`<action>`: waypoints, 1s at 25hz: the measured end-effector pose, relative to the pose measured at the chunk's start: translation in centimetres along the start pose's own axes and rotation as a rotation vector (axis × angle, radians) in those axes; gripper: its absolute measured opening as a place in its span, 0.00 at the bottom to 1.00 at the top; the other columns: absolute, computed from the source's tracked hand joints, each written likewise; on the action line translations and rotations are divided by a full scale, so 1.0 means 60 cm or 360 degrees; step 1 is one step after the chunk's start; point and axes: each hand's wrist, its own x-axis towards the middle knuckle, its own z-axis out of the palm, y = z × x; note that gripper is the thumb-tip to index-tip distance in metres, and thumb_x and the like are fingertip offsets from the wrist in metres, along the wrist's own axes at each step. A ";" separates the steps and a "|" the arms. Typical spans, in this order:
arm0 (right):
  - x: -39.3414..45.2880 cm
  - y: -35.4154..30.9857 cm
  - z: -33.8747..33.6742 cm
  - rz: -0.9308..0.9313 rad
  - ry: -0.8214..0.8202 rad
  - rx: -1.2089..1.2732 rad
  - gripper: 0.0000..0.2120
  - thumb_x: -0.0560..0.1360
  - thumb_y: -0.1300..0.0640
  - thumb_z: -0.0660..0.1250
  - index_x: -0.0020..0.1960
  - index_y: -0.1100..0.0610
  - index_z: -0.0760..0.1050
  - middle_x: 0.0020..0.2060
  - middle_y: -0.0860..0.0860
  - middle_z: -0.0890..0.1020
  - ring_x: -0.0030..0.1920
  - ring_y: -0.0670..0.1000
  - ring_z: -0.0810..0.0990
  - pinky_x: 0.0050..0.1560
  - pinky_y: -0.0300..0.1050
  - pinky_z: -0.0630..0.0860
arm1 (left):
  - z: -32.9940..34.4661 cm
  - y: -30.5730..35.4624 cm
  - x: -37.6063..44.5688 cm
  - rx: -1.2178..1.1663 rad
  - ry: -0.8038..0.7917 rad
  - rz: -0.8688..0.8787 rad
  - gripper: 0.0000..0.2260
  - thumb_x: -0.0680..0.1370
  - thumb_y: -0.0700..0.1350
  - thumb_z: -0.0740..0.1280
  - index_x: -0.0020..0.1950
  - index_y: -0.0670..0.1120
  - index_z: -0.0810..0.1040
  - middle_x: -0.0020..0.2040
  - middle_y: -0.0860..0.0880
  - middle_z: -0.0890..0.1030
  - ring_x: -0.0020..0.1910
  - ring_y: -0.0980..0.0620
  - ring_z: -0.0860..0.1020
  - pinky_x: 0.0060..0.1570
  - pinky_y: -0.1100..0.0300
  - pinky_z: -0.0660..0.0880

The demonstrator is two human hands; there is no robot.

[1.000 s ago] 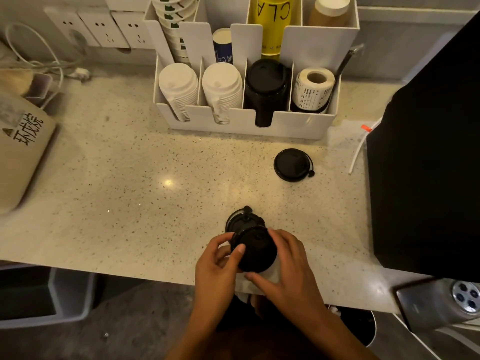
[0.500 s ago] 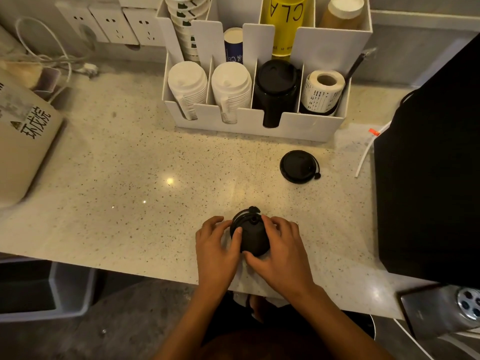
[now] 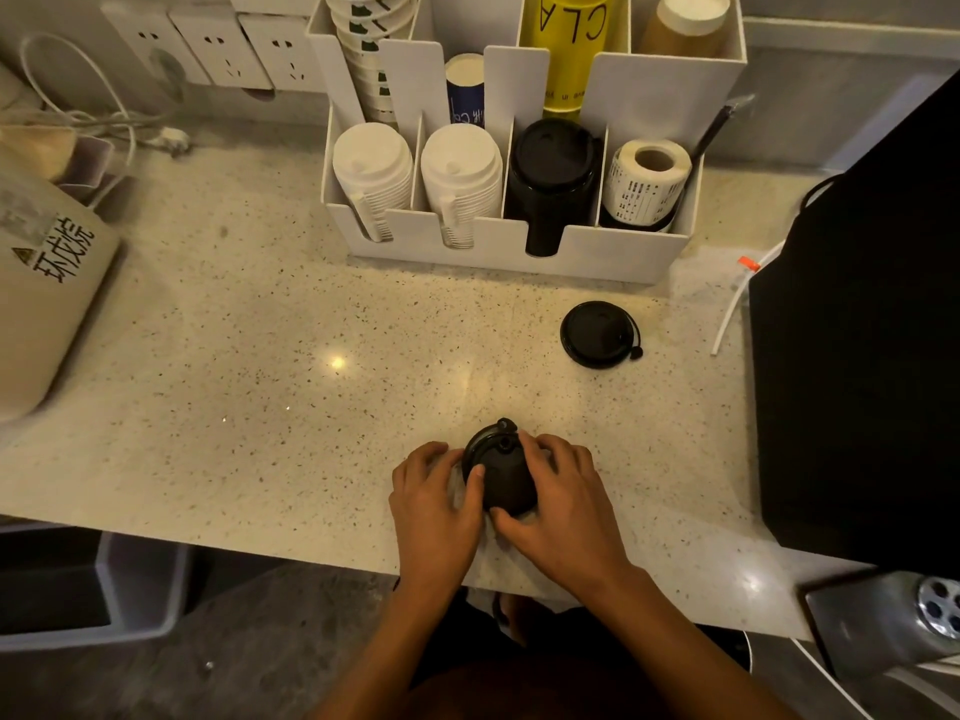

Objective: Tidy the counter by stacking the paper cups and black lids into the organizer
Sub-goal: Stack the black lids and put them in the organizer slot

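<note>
Near the counter's (image 3: 218, 324) front edge, both hands cupped a small stack of black lids (image 3: 501, 475): the left hand (image 3: 434, 498) had its fingers curled against the stack's left side, thumb on top, and the right hand (image 3: 558, 498) wrapped the right side, thumb at the near rim. The step in hand looked like squaring the lids so they nest; it would go best with even pressure from both sides and the tabs lined up at the far rim, then a lift as one pile. A loose lid (image 3: 597, 334) lay apart toward the right, just before the organizer (image 3: 467, 246), whose third front slot already held black lids (image 3: 553, 174). Bare counter lay between hands and organizer; the front edge sat close behind the stack, and a black bag (image 3: 857, 330) crowded the right side.
</note>
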 end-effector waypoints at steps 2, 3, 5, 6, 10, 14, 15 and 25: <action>-0.002 0.002 0.004 0.0012 -0.0008 -0.0023 0.41 0.70 0.36 0.66 0.77 0.53 0.62 0.69 0.52 0.72 0.65 0.54 0.69 0.61 0.48 0.74 | 0.003 -0.002 -0.002 0.0024 -0.0003 0.0016 0.16 0.79 0.48 0.70 0.66 0.46 0.80 0.64 0.47 0.77 0.64 0.47 0.71 0.62 0.49 0.71; -0.002 0.003 0.006 0.0009 -0.0010 -0.0032 0.41 0.70 0.36 0.65 0.77 0.54 0.62 0.70 0.51 0.72 0.65 0.54 0.69 0.61 0.48 0.74 | 0.004 -0.003 -0.003 0.0045 -0.0011 0.0028 0.16 0.79 0.49 0.70 0.67 0.48 0.79 0.65 0.48 0.77 0.64 0.47 0.70 0.61 0.50 0.70; -0.002 0.005 0.009 -0.0012 -0.0021 -0.0046 0.41 0.71 0.35 0.64 0.78 0.54 0.60 0.71 0.50 0.71 0.66 0.54 0.69 0.61 0.48 0.73 | 0.008 -0.004 -0.004 0.0117 -0.0030 0.0058 0.16 0.80 0.49 0.69 0.67 0.51 0.79 0.67 0.48 0.76 0.66 0.47 0.69 0.60 0.50 0.68; -0.001 0.006 0.010 -0.0024 -0.0025 -0.0054 0.41 0.71 0.35 0.64 0.78 0.53 0.59 0.72 0.50 0.70 0.66 0.53 0.68 0.61 0.48 0.73 | 0.010 -0.004 -0.003 0.0152 -0.0039 0.0069 0.15 0.80 0.50 0.68 0.67 0.52 0.79 0.68 0.48 0.75 0.67 0.46 0.68 0.60 0.50 0.68; -0.005 0.009 0.010 -0.0027 -0.0046 -0.0028 0.42 0.72 0.34 0.63 0.79 0.52 0.55 0.74 0.48 0.68 0.68 0.53 0.65 0.63 0.48 0.72 | 0.008 -0.007 0.002 0.0233 -0.0103 0.0090 0.16 0.81 0.50 0.67 0.68 0.52 0.77 0.69 0.48 0.74 0.68 0.47 0.68 0.61 0.48 0.68; -0.014 0.008 0.020 0.0017 -0.0015 0.0126 0.42 0.74 0.39 0.60 0.81 0.51 0.45 0.76 0.49 0.65 0.71 0.52 0.62 0.67 0.49 0.69 | 0.003 -0.010 0.009 0.0188 -0.0129 0.0191 0.17 0.82 0.44 0.64 0.71 0.47 0.74 0.69 0.45 0.76 0.68 0.45 0.71 0.64 0.48 0.69; -0.017 0.010 0.024 0.0029 0.0010 0.0150 0.39 0.76 0.41 0.57 0.81 0.51 0.45 0.77 0.49 0.64 0.72 0.52 0.61 0.69 0.51 0.68 | 0.002 -0.008 0.008 0.0165 -0.0134 0.0219 0.18 0.83 0.43 0.62 0.73 0.45 0.72 0.70 0.44 0.75 0.69 0.45 0.72 0.66 0.48 0.69; 0.025 0.018 0.051 -0.0161 0.0001 -0.0030 0.27 0.83 0.46 0.45 0.81 0.52 0.52 0.80 0.48 0.58 0.80 0.51 0.50 0.77 0.58 0.55 | 0.035 -0.017 0.011 0.0470 -0.0338 0.0598 0.25 0.84 0.52 0.45 0.81 0.47 0.53 0.82 0.48 0.55 0.81 0.50 0.50 0.78 0.43 0.53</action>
